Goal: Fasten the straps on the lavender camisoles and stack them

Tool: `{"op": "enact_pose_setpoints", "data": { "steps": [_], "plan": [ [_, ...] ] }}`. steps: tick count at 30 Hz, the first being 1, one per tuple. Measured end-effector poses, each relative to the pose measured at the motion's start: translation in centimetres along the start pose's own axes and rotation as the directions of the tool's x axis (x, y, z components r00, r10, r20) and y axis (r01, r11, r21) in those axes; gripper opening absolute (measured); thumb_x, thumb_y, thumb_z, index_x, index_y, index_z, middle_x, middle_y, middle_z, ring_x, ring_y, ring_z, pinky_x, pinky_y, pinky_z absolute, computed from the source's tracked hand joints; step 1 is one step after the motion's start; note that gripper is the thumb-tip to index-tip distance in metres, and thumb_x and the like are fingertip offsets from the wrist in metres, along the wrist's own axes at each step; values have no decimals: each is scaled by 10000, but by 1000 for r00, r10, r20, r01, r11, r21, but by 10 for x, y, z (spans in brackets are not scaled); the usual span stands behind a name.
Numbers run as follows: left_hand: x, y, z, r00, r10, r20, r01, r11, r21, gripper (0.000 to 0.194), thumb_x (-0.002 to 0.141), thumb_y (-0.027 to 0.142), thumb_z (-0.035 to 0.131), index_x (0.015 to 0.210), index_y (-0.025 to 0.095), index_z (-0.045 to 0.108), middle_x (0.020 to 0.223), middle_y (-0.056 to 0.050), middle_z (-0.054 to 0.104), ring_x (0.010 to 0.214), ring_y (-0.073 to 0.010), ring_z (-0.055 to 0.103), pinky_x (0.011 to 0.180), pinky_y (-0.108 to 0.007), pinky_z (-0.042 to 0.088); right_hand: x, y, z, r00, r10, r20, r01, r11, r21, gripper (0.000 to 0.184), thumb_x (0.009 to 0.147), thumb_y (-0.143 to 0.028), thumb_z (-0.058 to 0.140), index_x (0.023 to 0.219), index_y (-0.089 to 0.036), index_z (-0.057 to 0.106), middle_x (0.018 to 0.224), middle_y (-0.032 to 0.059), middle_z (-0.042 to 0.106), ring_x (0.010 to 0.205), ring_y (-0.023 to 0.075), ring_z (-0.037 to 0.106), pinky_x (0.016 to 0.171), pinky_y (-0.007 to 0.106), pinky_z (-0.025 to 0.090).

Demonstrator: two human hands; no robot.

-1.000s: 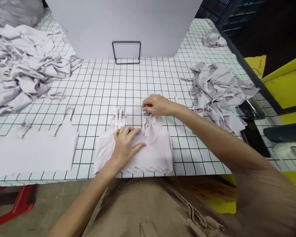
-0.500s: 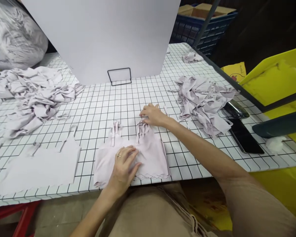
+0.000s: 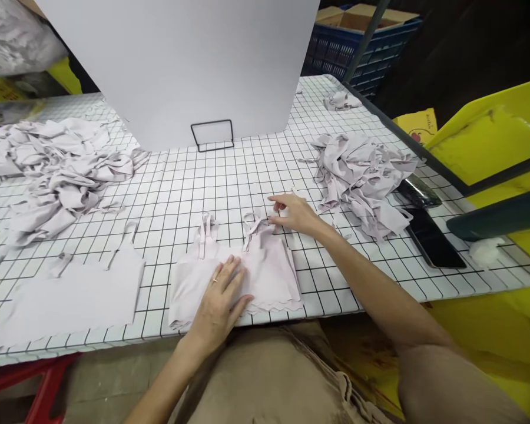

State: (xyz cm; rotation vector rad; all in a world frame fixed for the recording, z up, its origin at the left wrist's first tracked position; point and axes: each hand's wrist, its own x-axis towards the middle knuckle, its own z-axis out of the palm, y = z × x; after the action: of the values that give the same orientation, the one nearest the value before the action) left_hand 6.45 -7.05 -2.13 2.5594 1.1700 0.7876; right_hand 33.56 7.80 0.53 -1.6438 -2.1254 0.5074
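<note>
A stack of pale pink camisole tops (image 3: 271, 277) lies flat at the table's front edge, with thin straps pointing away from me. My left hand (image 3: 221, 294), a ring on one finger, rests on the middle of the stack with its fingers stretched out. Just past the right strap, my right hand (image 3: 294, 213) hovers with thumb and forefinger apart and nothing visible between them. To the left, another camisole (image 3: 79, 300) is spread flat, its straps also toward the far side.
Crumpled pale garments heap up at the left (image 3: 66, 171) and right (image 3: 362, 176). A phone (image 3: 437, 238) lies by the right heap. A large white board (image 3: 185, 70) stands behind a black wire frame (image 3: 212, 136). Blue crates (image 3: 366, 50) are at the back right.
My right hand has moved right and slightly toward me, off the right strap, and its fingers have parted. My left hand has stayed on the stack, its fingers flatter.
</note>
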Motion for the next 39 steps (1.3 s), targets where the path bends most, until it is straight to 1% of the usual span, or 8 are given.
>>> {"op": "enact_pose_setpoints", "data": {
  "steps": [5, 11, 15, 19, 23, 30, 34, 39],
  "plan": [
    [-24, -8, -21, 991, -129, -40, 132, 989, 69, 637, 984, 187, 558, 1562, 245, 298, 1523, -165, 483, 1476, -315, 382, 1185, -611, 356, -82, -21, 1, 988, -37, -151, 8, 983, -185, 339, 945, -438, 547, 718, -197, 617, 741, 56, 648, 810, 253, 549, 923, 577, 399],
    [-31, -18, -17, 993, -114, -2, 113, 982, 152, 669, 990, 250, 561, 1584, 247, 252, 1575, -175, 417, 1497, -331, 332, 1183, -609, 351, -134, -38, 13, 994, 9, -107, -42, 950, -309, 279, 935, -202, 468, 690, -180, 598, 716, 72, 649, 789, 253, 547, 876, 568, 434],
    [-20, -10, -8, 997, -81, 6, 79, 982, 173, 679, 1010, 287, 521, 1604, 246, 194, 1595, -172, 388, 1510, -320, 307, 1191, -591, 344, -141, -60, 21, 979, -69, -190, -8, 925, -380, 326, 997, -300, 438, 1118, -132, 690, 1136, 184, 701, 1080, 348, 611, 1043, 665, 367],
    [-21, -11, -4, 995, -64, 82, 44, 973, 226, 801, 1005, 456, 494, 1631, 206, 63, 1617, -182, 341, 1520, -340, 273, 1198, -592, 320, -159, -79, 50, 963, -259, 69, 268, 912, -309, 667, 992, -534, 432, 1522, -129, 412, 1587, 190, 392, 1475, 349, 355, 1167, 644, 287],
    [-51, -41, -24, 974, -221, 41, 198, 931, 306, 868, 965, 584, 487, 1634, 256, 43, 1669, -129, 220, 1548, -354, 165, 1231, -616, 217, -180, -46, 44, 985, -112, 132, 147, 942, -300, 855, 955, -664, 421, 1608, -154, 209, 1640, 197, 260, 1525, 354, 262, 1159, 680, 274],
    [-35, -68, -51, 975, -193, -111, 212, 957, 198, 712, 1009, 415, 473, 1625, 308, 133, 1665, -108, 248, 1543, -365, 179, 1212, -699, 108, -101, 37, -41, 958, -2, -286, -96, 941, -326, 416, 954, -211, 471, 1342, -166, 615, 1384, 187, 589, 1326, 356, 483, 1080, 638, 379],
    [4, -54, -56, 990, 3, -143, 19, 989, 149, 666, 991, 353, 530, 1594, 362, 247, 1559, -65, 469, 1465, -329, 394, 1206, -641, 288, -38, 73, -75, 919, 176, -353, -257, 946, -196, 449, 789, -55, 546, 1204, -133, 695, 1288, 208, 652, 1331, 404, 438, 1115, 726, 164],
    [14, -52, -68, 981, -33, -192, 56, 992, 112, 492, 961, 410, 570, 1450, 393, 515, 1403, -15, 634, 1266, -322, 622, 775, -397, 663, -8, 93, -135, 831, 281, -480, -277, 957, 82, 232, 851, -184, 523, 835, -123, 746, 841, 148, 734, 903, 278, 640, 927, 487, 493]
  ]
}}
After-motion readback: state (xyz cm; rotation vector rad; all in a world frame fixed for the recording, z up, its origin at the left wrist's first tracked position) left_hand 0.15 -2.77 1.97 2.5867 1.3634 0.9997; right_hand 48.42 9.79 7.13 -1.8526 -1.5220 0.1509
